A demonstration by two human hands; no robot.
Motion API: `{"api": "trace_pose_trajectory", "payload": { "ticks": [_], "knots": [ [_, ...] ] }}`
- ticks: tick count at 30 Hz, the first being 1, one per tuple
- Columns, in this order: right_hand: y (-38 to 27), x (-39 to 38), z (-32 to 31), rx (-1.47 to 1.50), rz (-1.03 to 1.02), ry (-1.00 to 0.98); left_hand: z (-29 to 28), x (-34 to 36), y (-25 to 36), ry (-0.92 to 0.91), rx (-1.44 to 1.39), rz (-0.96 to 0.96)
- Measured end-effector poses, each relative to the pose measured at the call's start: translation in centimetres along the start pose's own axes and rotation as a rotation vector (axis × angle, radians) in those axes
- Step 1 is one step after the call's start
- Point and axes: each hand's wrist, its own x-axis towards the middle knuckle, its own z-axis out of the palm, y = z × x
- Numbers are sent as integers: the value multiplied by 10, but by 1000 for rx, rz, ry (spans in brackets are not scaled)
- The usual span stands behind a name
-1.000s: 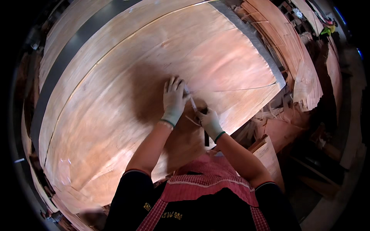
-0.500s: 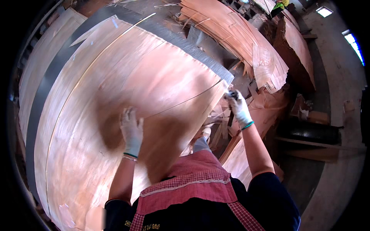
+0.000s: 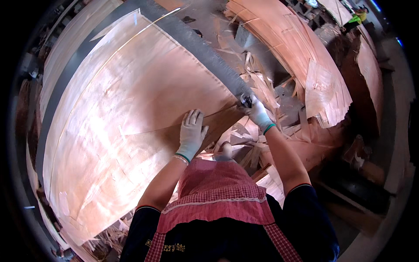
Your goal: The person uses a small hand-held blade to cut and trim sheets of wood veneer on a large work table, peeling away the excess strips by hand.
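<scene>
A large pale wood veneer sheet (image 3: 144,83) covers most of the grey-topped table (image 3: 192,43). My left hand (image 3: 191,133) wears a white glove and lies on the sheet, palm down with the fingers stretched out. A dark seam or split runs across the veneer, passing beside that hand and on toward the sheet's right corner. At this corner my right hand (image 3: 258,114), gloved too, closes around a small dark tool (image 3: 247,101) with some metallic shine. The tool's kind cannot be made out, since the fingers cover much of it.
Stacked reddish veneer sheets (image 3: 288,39) lie beyond the table on the right. Broken veneer scraps (image 3: 262,87) litter the floor between. A narrow light strip (image 3: 113,54) crosses the sheet's far left. A dark cylindrical object (image 3: 355,185) rests at the right.
My left hand has slid right across the sheet, closer to the seam and to my right hand. My right hand stays at the corner with the dark tool. The view has shifted.
</scene>
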Motion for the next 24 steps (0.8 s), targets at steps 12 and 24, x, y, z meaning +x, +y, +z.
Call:
{"api": "trace_pose_trajectory", "payload": {
  "ticks": [12, 24],
  "knots": [
    [-23, -6, 8, -879, -220, 89, 10, 17, 6, 132, -56, -94],
    [-3, 2, 5, -513, -146, 49, -1, 9, -26, 85, -262, 29]
  ]
}}
